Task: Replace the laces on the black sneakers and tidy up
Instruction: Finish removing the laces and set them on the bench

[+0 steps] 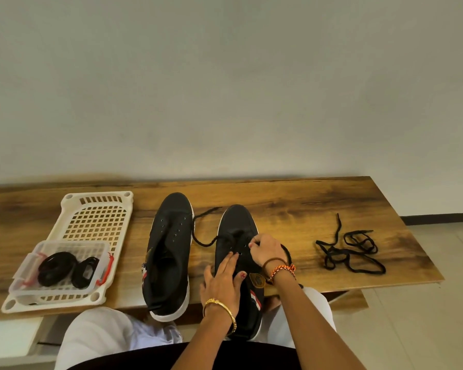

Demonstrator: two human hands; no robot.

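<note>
While the left hand (222, 283) presses the right sneaker (238, 265), the right hand (265, 249) pinches its lace (202, 243).

The wooden bench (292, 198) shows a warm honey-brown grain streaked with darker brown patches. The two low-cut sneakers are black with white soles; the unlaced black left sneaker (169, 252) and the partly laced black right sneaker (235, 225) each carry a small red-and-white striped tab at the side, and the right one bears a yellow-and-black badge. The cream plastic grid tray (96, 201) has a pattern of square holes. On it sits a clear plastic box (62, 287) with red clips, holding coiled black laces (56, 268). The loose tangled shoelace (350, 252) is black. The left hand (222, 281) wears a gold bangle; the right hand (265, 249) wears brown and orange-white braided cords. Fingernails are red. The wall behind is plain pale grey.
</note>
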